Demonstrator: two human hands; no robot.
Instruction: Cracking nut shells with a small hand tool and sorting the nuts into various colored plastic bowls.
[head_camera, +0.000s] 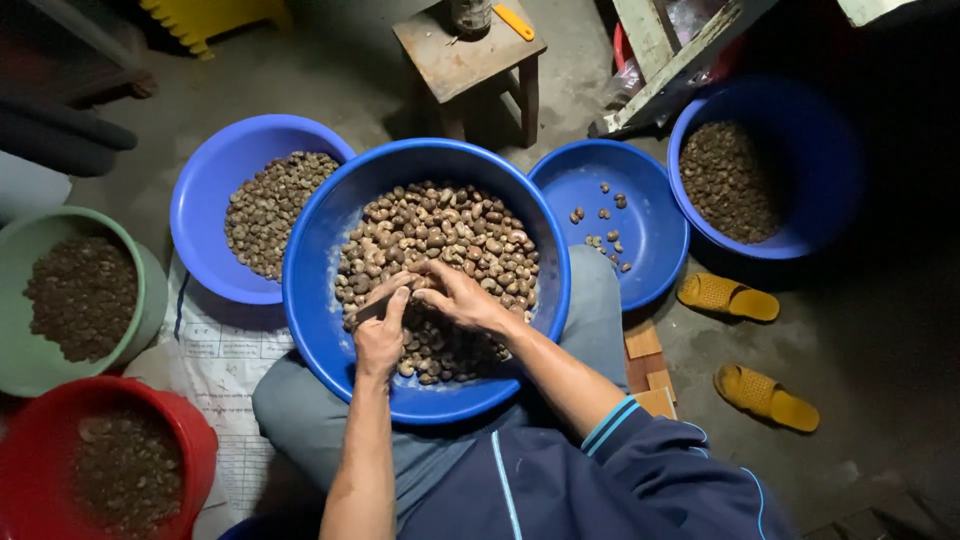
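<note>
Resting on the person's lap, a large blue basin (310, 300) holds a heap of brown cashew nuts (460, 240). Both hands meet over the heap. The left hand (382, 335) is curled, fingers closed around a small nut or tool; which one cannot be told. The right hand (455, 295) pinches a nut at its fingertips, touching the left. Just beside the basin on the floor sit a lighter blue bowl (205, 200) of nuts and a shallow blue bowl (655, 230) holding a few. Yellow sandals (728, 296) lie nearby.
</note>
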